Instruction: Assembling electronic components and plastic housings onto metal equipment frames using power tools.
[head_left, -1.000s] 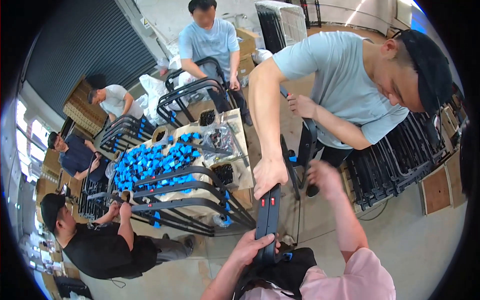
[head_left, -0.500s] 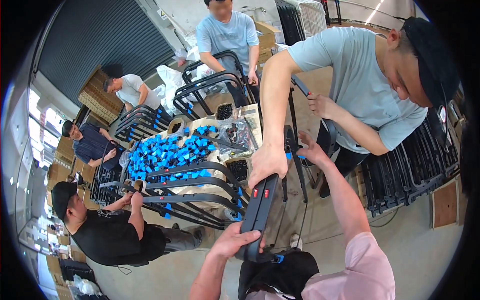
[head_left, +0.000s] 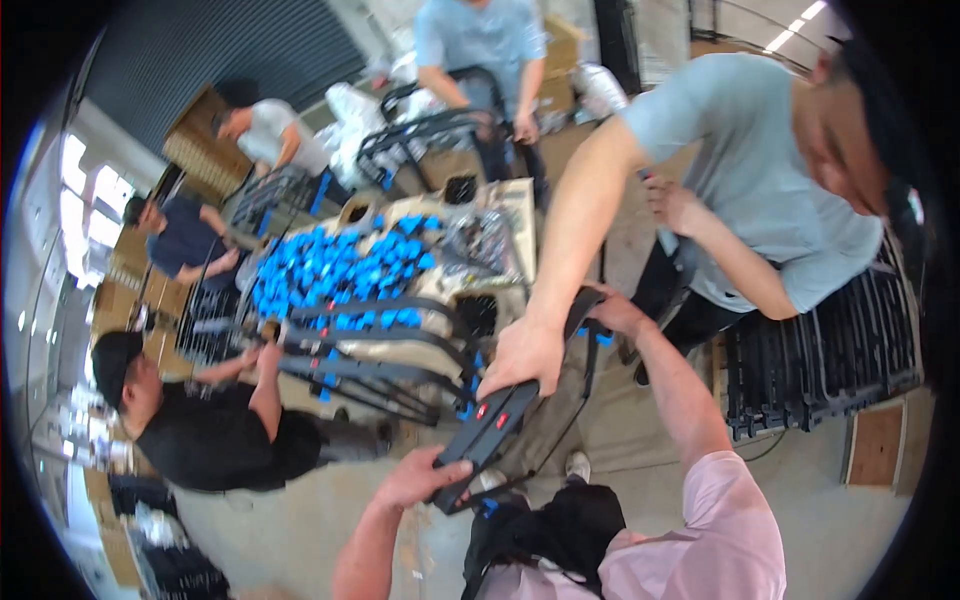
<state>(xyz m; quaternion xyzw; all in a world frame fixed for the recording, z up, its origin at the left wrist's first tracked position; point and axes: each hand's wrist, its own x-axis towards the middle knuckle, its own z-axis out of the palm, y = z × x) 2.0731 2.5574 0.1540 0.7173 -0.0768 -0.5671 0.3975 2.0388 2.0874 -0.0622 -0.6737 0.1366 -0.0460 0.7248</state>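
Observation:
A pair of black tubular frames with red inserts lies side by side in front of me, tilted. My left hand is closed round their near end, thumb on top. Farther off, my right hand has its fingers wrapped round a black bar of the same frames, near a blue cap. Between my hands, a co-worker's hand rests on the frames from above. That person's other hand is raised by another black piece.
Ahead is a table with a heap of blue plastic caps and boxes of small black parts. More black frames lean along its near side. Other people work around it. A stack of black frames stands at right.
The frames have swung down and to the left at their near end, with my left hand on them. My right hand has closed on the bar. The co-worker's hand has moved along.

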